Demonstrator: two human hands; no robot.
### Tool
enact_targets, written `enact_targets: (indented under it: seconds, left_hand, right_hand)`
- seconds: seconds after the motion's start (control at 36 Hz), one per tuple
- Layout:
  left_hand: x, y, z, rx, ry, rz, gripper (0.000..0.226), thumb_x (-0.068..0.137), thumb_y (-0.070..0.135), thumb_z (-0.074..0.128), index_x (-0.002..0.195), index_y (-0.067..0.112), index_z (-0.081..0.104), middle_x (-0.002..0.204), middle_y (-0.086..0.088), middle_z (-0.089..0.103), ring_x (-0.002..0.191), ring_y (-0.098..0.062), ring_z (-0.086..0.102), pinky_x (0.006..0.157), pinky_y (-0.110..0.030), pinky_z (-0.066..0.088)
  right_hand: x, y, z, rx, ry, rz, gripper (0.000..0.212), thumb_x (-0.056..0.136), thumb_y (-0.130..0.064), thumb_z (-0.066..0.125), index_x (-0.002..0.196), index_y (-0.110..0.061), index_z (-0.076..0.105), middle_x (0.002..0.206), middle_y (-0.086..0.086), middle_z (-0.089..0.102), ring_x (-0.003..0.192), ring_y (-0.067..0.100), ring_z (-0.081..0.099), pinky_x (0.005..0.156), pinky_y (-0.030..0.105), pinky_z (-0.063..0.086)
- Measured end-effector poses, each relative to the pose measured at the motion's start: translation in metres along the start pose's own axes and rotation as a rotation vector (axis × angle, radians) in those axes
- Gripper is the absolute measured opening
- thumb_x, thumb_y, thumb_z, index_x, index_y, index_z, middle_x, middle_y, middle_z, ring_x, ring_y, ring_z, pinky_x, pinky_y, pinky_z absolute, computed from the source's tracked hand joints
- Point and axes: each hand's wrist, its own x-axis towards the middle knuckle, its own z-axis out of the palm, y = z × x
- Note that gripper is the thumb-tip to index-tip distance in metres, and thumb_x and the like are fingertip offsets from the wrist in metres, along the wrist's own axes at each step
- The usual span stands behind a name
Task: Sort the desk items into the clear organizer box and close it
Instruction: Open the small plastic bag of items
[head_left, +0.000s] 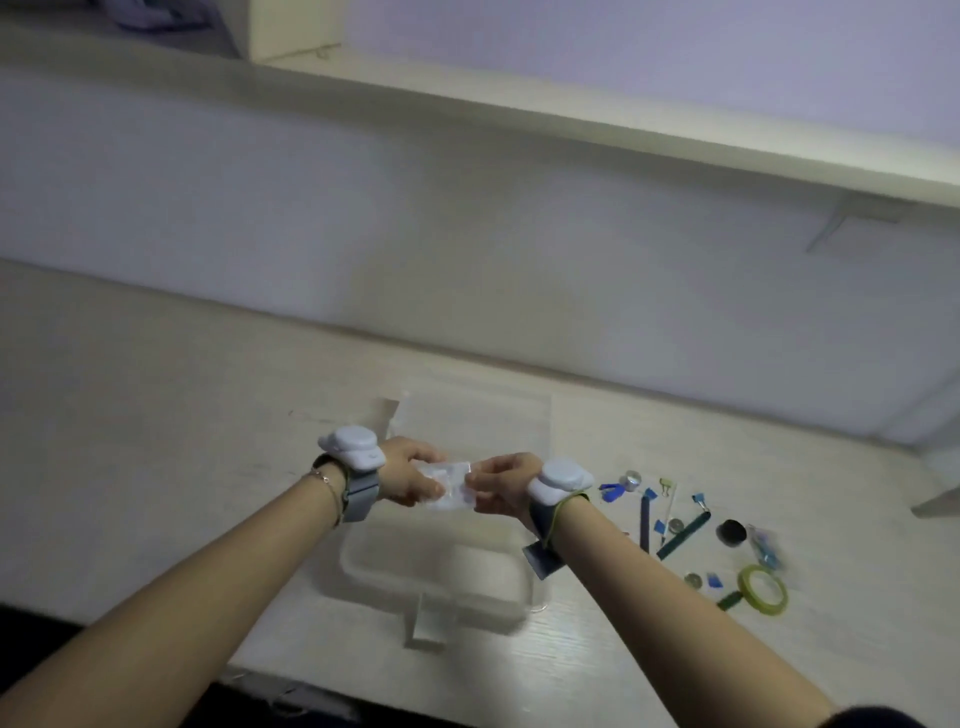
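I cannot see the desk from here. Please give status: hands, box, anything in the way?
Left hand and right hand both pinch a small clear bag above the clear organizer box. Lid open. Desk items unsorted, right of box. Nothing blocking.

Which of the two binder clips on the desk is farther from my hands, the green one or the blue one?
The blue binder clip. It lies farther right, by the top of the dark green pen; the green binder clip lies closer to your right hand.

Small clear item (448, 487) between both hands: blurred, identity unclear. Box (436, 577): near-transparent, compartments indistinct. Scattered bits (675, 525) at right: too small to name. Right elbow: cut off.
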Motion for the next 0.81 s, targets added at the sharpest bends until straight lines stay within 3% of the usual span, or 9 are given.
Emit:
enact_targets:
  seconds: [0.06,0.14,0.22,0.31,0.47,0.53,0.61,0.69,0.81]
  left_hand:
    - [0.001,-0.011,-0.004,0.055,0.006,-0.033,0.048,0.082,0.013,0.069,0.127,0.012,0.054,0.098,-0.011,0.063,0.089,-0.021,0.061,0.088,-0.031,0.054]
    - [0.002,-0.031,-0.013,0.132,0.005,-0.089,0.056,0.078,0.021,0.074,0.129,0.015,0.051,0.102,-0.008,0.063,0.087,-0.016,0.062,0.081,-0.025,0.056]
    - [0.002,-0.046,-0.024,0.243,0.037,-0.114,0.056,0.075,0.029,0.077,0.124,0.017,0.054,0.107,-0.010,0.066,0.089,-0.018,0.065,0.086,-0.032,0.056]
    - [0.002,-0.058,-0.031,0.249,0.097,-0.115,0.047,0.077,0.026,0.074,0.119,0.014,0.058,0.089,-0.007,0.066,0.074,-0.016,0.061,0.067,-0.025,0.052]
    - [0.008,-0.082,-0.033,0.221,0.122,-0.122,0.033,0.082,0.022,0.068,0.112,0.012,0.062,0.074,0.004,0.063,0.065,-0.008,0.062,0.056,-0.020,0.050]
    - [0.009,-0.085,-0.031,0.211,0.125,-0.115,0.031,0.082,0.023,0.068,0.111,0.012,0.063,0.073,0.006,0.062,0.063,-0.005,0.062,0.054,-0.019,0.050]
    - [0.011,-0.089,-0.031,0.233,0.104,-0.099,0.030,0.082,0.025,0.068,0.110,0.014,0.063,0.079,0.003,0.065,0.068,-0.007,0.064,0.057,-0.020,0.051]
    - [0.012,-0.088,-0.033,0.256,0.093,-0.080,0.029,0.083,0.023,0.066,0.110,0.014,0.064,0.083,-0.002,0.068,0.073,-0.013,0.066,0.055,-0.019,0.048]
    - [0.016,-0.083,-0.033,0.264,0.087,-0.062,0.028,0.083,0.018,0.064,0.110,0.012,0.064,0.090,-0.008,0.071,0.075,-0.016,0.067,0.051,-0.016,0.045]
  right_hand:
    - [0.005,0.011,0.010,0.011,0.009,0.021,0.013,0.084,0.001,0.065,0.073,-0.005,0.065,0.066,0.008,0.067,0.056,0.016,0.066,0.052,0.022,0.057]
    - [0.012,0.029,0.026,0.041,0.017,0.075,0.013,0.083,0.000,0.066,0.071,-0.005,0.065,0.054,0.004,0.069,0.050,0.014,0.068,0.051,0.021,0.056]
    - [0.020,0.045,0.037,0.071,0.032,0.117,0.016,0.083,0.002,0.065,0.069,-0.004,0.063,0.046,0.001,0.067,0.043,0.011,0.066,0.046,0.020,0.055]
    - [0.028,0.059,0.043,0.087,0.069,0.167,0.015,0.084,0.002,0.064,0.070,-0.003,0.062,0.043,0.002,0.066,0.040,0.012,0.065,0.043,0.021,0.053]
    - [0.041,0.085,0.058,0.131,0.112,0.272,0.018,0.089,-0.002,0.057,0.074,-0.010,0.058,0.055,0.002,0.065,0.038,0.010,0.062,0.045,0.020,0.054]
    - [0.044,0.089,0.063,0.060,0.116,0.264,0.023,0.088,-0.001,0.057,0.067,-0.010,0.058,0.046,0.001,0.063,0.044,0.018,0.061,0.052,0.024,0.051]
    - [0.050,0.091,0.071,-0.134,0.109,0.255,0.030,0.088,-0.004,0.058,0.060,-0.015,0.054,0.063,0.007,0.056,0.069,0.024,0.051,0.067,0.033,0.042]
    - [0.057,0.091,0.074,-0.243,0.091,0.268,0.028,0.090,-0.007,0.059,0.067,-0.018,0.048,0.072,0.004,0.052,0.068,0.021,0.054,0.065,0.028,0.050]
    - [0.060,0.087,0.083,-0.330,-0.003,0.309,0.032,0.093,-0.004,0.053,0.067,-0.018,0.042,0.074,0.000,0.046,0.074,0.020,0.052,0.071,0.025,0.048]
